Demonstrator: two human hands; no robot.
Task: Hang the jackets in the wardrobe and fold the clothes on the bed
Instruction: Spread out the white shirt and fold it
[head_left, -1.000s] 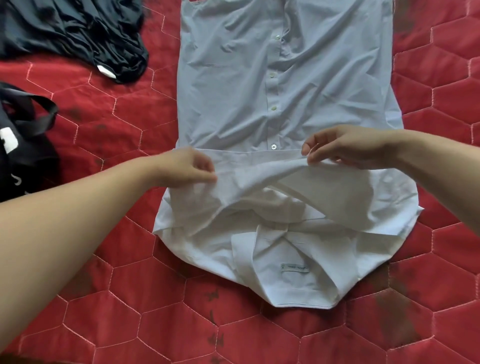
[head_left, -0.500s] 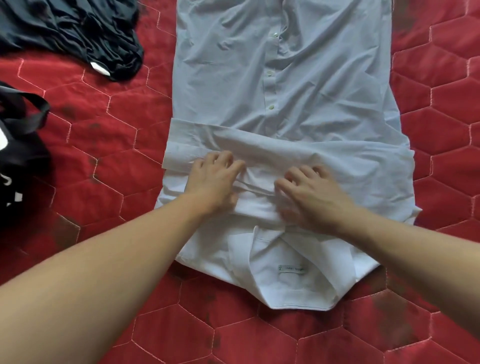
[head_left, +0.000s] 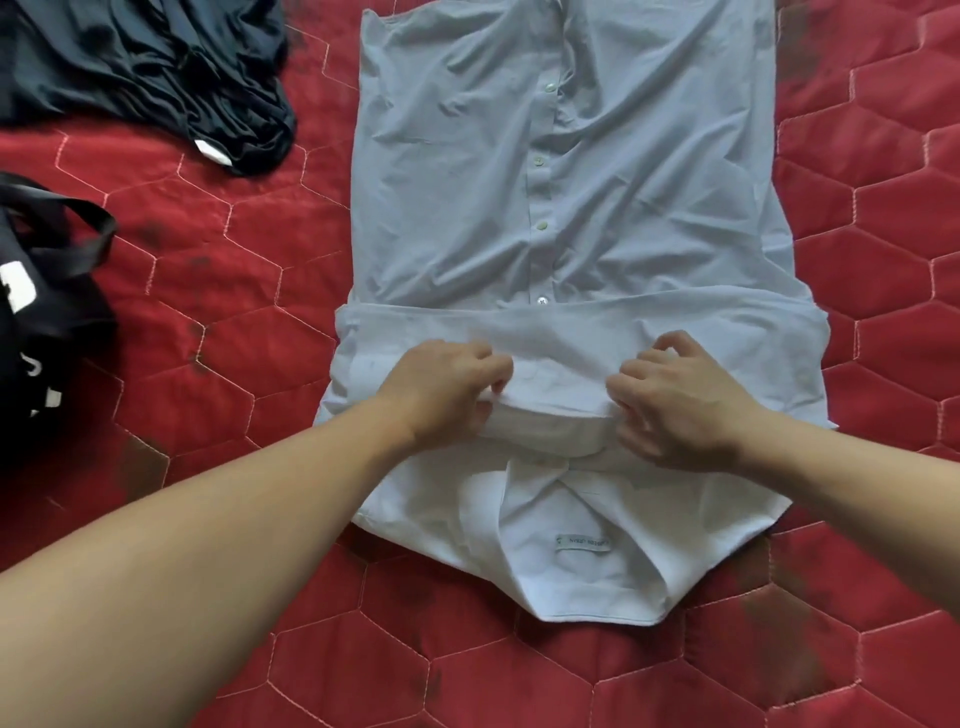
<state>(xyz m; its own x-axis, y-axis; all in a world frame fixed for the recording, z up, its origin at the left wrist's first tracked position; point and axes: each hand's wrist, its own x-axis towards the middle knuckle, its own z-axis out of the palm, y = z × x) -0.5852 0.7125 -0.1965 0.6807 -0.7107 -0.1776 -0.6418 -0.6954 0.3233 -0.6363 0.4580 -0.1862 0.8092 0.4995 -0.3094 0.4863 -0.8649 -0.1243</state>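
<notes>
A pale blue button shirt (head_left: 561, 171) lies flat on the red quilted bed (head_left: 857, 649), thin, soft and light, best held at its folded edge, where the left hand (head_left: 449, 389) and right hand (head_left: 675, 400) curl their fingers (head_left: 631, 371) around the doubled cloth between them.

Left hand (head_left: 451, 387) and right hand (head_left: 678, 402) pinch a folded sleeve band across a pale button-up shirt (head_left: 561, 197) on the red quilted bedspread (head_left: 234, 291).

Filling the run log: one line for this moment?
fold shirt | left hand, right hand grip folded sleeves | on bed
</notes>
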